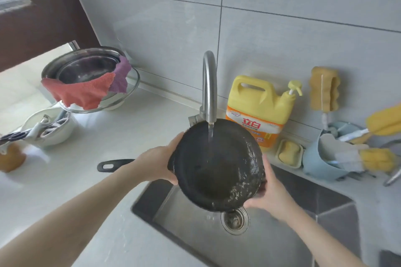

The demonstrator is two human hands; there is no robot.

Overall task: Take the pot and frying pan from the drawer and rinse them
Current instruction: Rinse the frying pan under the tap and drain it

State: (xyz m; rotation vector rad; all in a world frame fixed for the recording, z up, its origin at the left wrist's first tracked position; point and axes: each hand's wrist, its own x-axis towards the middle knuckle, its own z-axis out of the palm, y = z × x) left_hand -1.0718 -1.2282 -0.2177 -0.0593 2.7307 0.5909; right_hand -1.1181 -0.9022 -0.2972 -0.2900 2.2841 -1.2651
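1. Your left hand (159, 163) grips the pot (217, 167) by its left rim, fingers wrapped over the edge; your right hand (268, 188) cups its lower right side from beneath. Both hands are clenched on the pot.
2. You hold the pot tilted toward you above the sink (325, 201), its mouth under the tap (209, 84).
3. Water runs from the tap into the pot, and the inner wall on the right glistens wet. A thin trickle seems to fall toward the drain (235, 220).
4. So the pot is out of the drawer and its rinse is under way, by my reading.
5. A black handle (112, 165) lies on the counter (121, 136) behind your left wrist. It is likely the pan's, but the body is hidden.
6. Left to do, I judge: tip out the pot, set it aside, then rinse the pan.
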